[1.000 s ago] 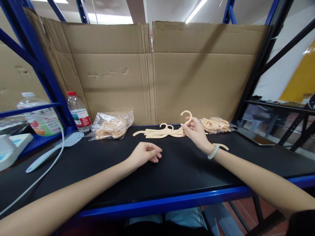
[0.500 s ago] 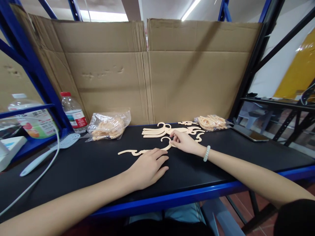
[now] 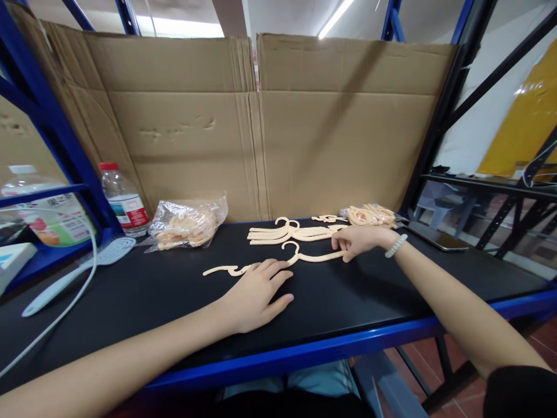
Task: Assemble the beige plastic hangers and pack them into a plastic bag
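A cream folding clothes hanger [image 3: 319, 258] lies spread on the black tabletop, its hook pointing away from me. My left hand [image 3: 260, 293] rests palm down across its left arm, fingers extended and thumb apart. At the tip of the right arm, my right hand [image 3: 357, 241] has its fingers curled over the end, which they partly hide. Just behind lie several more cream hangers [image 3: 270, 234] side by side, hooks upward. Smaller cream hanger pieces [image 3: 329, 219] lie further back.
Clear plastic bags of cream parts stand at the back left [image 3: 187, 223] and back right [image 3: 372, 215]. A hairbrush [image 3: 78, 276], white cable [image 3: 82, 296] and red-capped bottle [image 3: 126, 200] are on the left. A tablet-like slab [image 3: 439, 237] lies right. Cardboard [image 3: 195, 133] walls the back.
My right hand has moved right, from beside the hook to the hanger's right end, uncovering its right arm. My left hand stays on the left arm, its thumb slightly more spread.
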A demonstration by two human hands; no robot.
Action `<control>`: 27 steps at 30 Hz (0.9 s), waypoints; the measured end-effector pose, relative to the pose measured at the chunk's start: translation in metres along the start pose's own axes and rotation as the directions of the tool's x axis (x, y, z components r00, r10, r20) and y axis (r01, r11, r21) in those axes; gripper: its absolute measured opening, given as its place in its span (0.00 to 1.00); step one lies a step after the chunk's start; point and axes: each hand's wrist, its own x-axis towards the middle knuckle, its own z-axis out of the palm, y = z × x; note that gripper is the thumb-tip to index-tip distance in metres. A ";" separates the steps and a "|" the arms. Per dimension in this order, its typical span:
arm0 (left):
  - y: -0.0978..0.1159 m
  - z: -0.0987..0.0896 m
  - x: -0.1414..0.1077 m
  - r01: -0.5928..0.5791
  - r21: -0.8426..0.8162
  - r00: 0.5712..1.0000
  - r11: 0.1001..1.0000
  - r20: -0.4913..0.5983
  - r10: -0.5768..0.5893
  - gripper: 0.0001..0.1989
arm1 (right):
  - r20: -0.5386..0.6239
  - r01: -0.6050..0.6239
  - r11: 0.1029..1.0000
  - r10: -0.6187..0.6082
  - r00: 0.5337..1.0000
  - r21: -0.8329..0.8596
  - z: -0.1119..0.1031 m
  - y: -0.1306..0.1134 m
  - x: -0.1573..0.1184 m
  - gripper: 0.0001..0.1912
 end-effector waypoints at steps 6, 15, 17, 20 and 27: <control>-0.003 -0.002 0.001 0.038 -0.054 0.998 0.998 0.045 -0.035 0.21 | 0.022 -0.091 0.996 0.091 0.996 -0.002 -0.002 0.003 -0.002 0.06; -0.006 -0.002 0.002 0.093 -0.093 0.988 0.991 0.132 -0.080 0.23 | -0.276 0.274 0.962 -0.268 0.923 -0.017 0.012 -0.012 0.011 0.13; -0.007 -0.002 0.002 0.088 -0.099 0.988 0.991 0.132 -0.075 0.24 | -0.365 0.317 0.943 -0.332 0.870 -0.104 0.021 -0.018 0.019 0.13; -0.008 -0.002 0.002 0.085 -0.116 0.991 0.990 0.116 -0.072 0.23 | -0.383 0.355 0.916 -0.401 0.832 -0.189 0.034 -0.022 0.030 0.19; -0.007 -0.003 0.001 0.083 -0.017 0.984 0.996 0.158 -0.079 0.24 | -0.229 0.282 0.955 -0.295 0.928 -0.086 0.050 -0.017 0.050 0.36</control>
